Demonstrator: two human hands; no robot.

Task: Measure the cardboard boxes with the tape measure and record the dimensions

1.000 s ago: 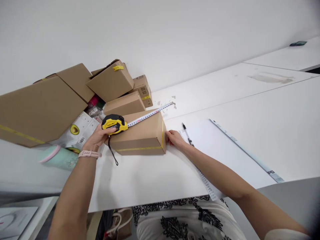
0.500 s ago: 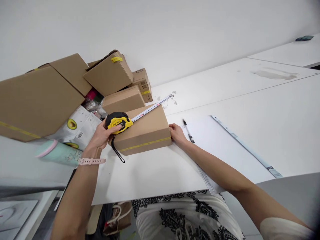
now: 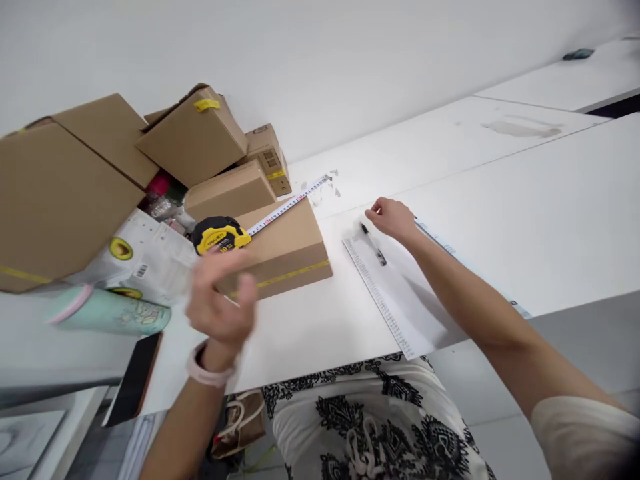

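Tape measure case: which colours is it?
The tape measure case is yellow and black, clearest in the head view.

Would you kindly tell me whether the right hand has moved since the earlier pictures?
Yes: the right hand has left the cardboard box and moved rightward and farther out, past the pen.

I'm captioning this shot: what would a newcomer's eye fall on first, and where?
First, the black-and-yellow tape measure at the left end of a cardboard box, its white blade stretching across the box and beyond. Then the blurred left hand in front of it, and the right hand near the pen.
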